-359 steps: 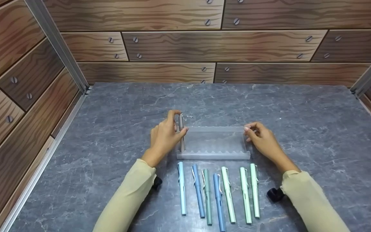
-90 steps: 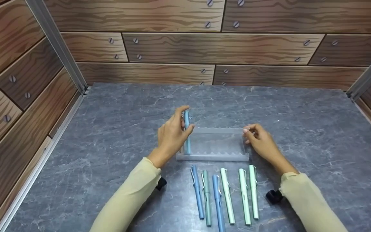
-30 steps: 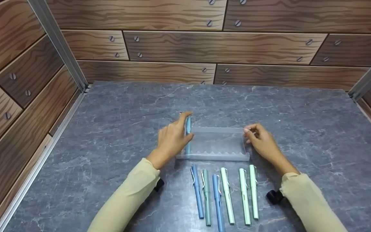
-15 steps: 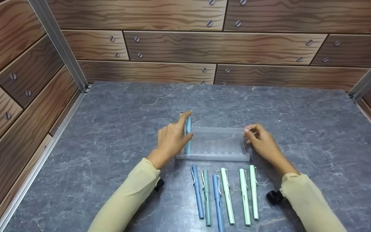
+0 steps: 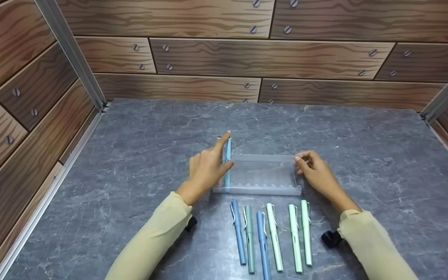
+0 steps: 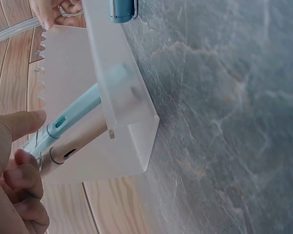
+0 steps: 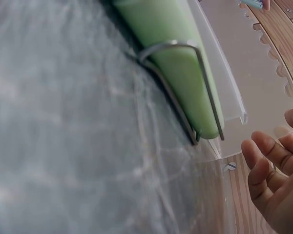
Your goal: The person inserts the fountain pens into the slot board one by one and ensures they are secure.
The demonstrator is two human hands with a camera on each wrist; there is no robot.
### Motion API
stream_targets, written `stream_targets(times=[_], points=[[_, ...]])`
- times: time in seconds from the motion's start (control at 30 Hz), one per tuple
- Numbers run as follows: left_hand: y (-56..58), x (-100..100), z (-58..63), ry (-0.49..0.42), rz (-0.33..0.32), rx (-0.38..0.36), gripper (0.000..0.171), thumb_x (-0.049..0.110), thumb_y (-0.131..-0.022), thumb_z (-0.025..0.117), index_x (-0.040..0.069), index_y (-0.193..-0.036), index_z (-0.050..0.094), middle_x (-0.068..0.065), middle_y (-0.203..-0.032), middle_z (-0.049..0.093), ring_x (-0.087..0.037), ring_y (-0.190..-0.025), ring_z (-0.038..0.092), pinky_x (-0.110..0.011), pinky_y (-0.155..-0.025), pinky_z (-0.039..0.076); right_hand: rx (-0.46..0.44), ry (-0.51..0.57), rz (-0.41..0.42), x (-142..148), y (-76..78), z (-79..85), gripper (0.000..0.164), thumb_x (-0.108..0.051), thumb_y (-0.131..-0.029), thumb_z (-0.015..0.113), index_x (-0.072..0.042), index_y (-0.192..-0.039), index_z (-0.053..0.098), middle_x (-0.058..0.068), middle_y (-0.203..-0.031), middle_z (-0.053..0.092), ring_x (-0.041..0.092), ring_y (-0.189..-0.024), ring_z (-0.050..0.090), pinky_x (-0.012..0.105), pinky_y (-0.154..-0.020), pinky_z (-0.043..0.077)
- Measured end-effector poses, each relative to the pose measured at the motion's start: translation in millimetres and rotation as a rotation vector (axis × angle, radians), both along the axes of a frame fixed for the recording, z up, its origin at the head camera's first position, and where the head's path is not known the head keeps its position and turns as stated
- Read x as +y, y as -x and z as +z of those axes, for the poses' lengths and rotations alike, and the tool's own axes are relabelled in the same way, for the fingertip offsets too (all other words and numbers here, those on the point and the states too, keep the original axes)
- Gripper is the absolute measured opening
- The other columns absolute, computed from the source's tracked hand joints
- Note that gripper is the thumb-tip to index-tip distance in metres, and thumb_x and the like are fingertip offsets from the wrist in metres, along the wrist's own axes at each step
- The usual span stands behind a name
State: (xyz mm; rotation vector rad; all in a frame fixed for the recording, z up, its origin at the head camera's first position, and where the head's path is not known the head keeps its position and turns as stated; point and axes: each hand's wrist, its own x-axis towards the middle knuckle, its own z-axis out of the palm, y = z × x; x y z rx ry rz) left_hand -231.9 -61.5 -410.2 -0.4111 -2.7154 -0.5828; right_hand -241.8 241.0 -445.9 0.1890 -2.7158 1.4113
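My left hand [image 5: 207, 165] is at the left end of a clear frosted pen rack [image 5: 263, 189], around the upper part of a light blue pen [image 6: 83, 105]. Its index finger stretches to the cap end, the thumb lies across the front, and the other fingers curl behind the clip. That pen leans in the rack beside a beige pen [image 6: 80, 139], whose upper end is partly behind my fingers. My right hand [image 5: 313, 167] pinches the rack's upper right edge between thumb and fingers.
In front of the rack lie a blue pen [image 5: 238, 233], a dark green pen [image 5: 249, 241], another blue pen [image 5: 263, 245] and pale green pens [image 5: 274, 237], roughly side by side on the grey marbled table [image 5: 150, 128]. Wood-patterned walls [image 5: 208, 58] enclose the back and sides.
Twelve seconds ago my left hand was on the beige pen and the light blue pen lay on the table. It now stands in the rack. Lately my left index finger has straightened upward.
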Motion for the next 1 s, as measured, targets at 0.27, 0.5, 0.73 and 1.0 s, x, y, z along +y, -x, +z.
stream_targets(times=[0.27,0.5,0.73,1.0], points=[[-6.1,-4.6,2.8,-0.048,-0.024,0.026,0.070,0.041,-0.082,0.075,0.021,-0.141,0.043,0.003,-0.067,0.060,-0.006,-0.045,0.036,-0.020,-0.039,0.022,-0.003,-0.001,-0.008,-1.6,2.3,-0.5,0.029,-0.022,-0.101,0.049,0.003,-0.116,0.053,0.024,-0.101,0.065,0.013,-0.074,0.062,0.020,-0.070,0.050],[-18.1,-8.4,3.2,-0.072,-0.085,0.059,0.065,0.043,-0.081,0.074,0.019,-0.136,0.047,0.005,-0.066,0.058,-0.005,-0.046,0.037,-0.018,-0.039,0.021,0.004,-0.002,0.007,-0.6,2.5,-1.2,0.027,-0.021,-0.101,0.049,0.002,-0.115,0.053,0.023,-0.100,0.065,0.016,-0.075,0.063,0.022,-0.070,0.052],[-28.2,-8.6,3.3,-0.068,-0.119,0.008,0.066,0.048,-0.082,0.072,0.021,-0.137,0.047,0.007,-0.067,0.058,-0.003,-0.046,0.035,-0.018,-0.040,0.021,0.017,-0.009,0.018,1.0,1.3,-0.1,0.030,-0.025,-0.101,0.049,0.002,-0.114,0.053,0.023,-0.100,0.065,0.016,-0.076,0.064,0.021,-0.070,0.052],[-40.8,-7.3,0.2,-0.081,-0.157,-0.055,0.067,0.050,-0.082,0.071,0.021,-0.138,0.047,0.006,-0.069,0.061,-0.003,-0.047,0.036,-0.018,-0.041,0.024,0.005,-0.016,0.017,0.7,0.5,-0.8,0.031,-0.026,-0.101,0.049,0.002,-0.116,0.053,0.022,-0.100,0.064,0.015,-0.076,0.063,0.019,-0.070,0.051]])
